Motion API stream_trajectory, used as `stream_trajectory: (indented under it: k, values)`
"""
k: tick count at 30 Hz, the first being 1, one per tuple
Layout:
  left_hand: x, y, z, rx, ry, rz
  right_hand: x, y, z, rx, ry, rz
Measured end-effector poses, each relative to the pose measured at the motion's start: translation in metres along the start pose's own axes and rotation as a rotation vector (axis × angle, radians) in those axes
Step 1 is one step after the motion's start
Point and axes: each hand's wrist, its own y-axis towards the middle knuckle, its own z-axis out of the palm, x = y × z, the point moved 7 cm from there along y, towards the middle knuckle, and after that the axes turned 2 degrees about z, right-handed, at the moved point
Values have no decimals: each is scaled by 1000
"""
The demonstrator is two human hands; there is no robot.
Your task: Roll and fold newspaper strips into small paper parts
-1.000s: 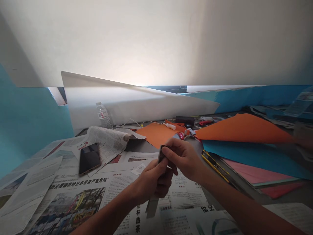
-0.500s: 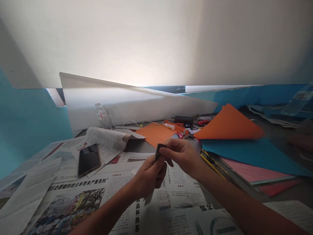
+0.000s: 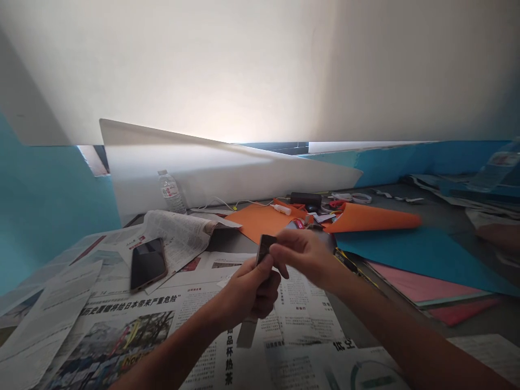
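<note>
My left hand (image 3: 249, 290) is closed around a narrow strip of dark grey paper (image 3: 264, 246) and holds it upright above the newspaper (image 3: 162, 319). The strip's lower end (image 3: 247, 332) hangs out below my fist. My right hand (image 3: 303, 255) pinches the strip's top end with thumb and fingers; it is slightly blurred. Both hands meet over the middle of the table.
A phone (image 3: 148, 264) lies on folded newspaper at left, with a water bottle (image 3: 171, 192) behind it. Orange paper (image 3: 376, 218), blue and pink sheets (image 3: 422, 260), a yellow utility knife (image 3: 352, 261), a glue tube (image 3: 281, 208) and small items lie at right. Another person's hand (image 3: 499, 236) shows at far right.
The raised orange sheet at right has dropped and curled lower. My hands shifted slightly, the right hand sliding along the strip's top.
</note>
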Motion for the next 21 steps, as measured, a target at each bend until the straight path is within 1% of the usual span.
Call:
stream_trajectory:
  k: [1,2,4,7,11,14,15,16,19,21]
  values:
    - [1,0,0,10,-3,-9,-2,-1,7,48,25,16]
    - [2,0,1,22,-8,-15,-3,-2,11,57,47,18]
    - [2,0,2,50,-21,-15,-4,-3,12,19,68,0]
    - [1,-1,4,79,-34,-16,-3,-3,6,-61,23,-41]
    - [3,-4,7,109,-69,-67,1,-3,-6,-181,-69,-105]
    - [3,-5,10,142,-111,-90,1,-3,-7,-204,-48,-91]
    - [2,-6,12,157,-126,-93,-1,-2,-5,-180,-24,-71]
    - [1,-6,14,174,-141,-99,-2,-2,0,-129,9,-41]
    - [1,-8,18,215,-182,-138,-6,-4,17,78,138,41]
    - [1,-9,19,232,-193,-154,-6,-7,22,135,176,43]
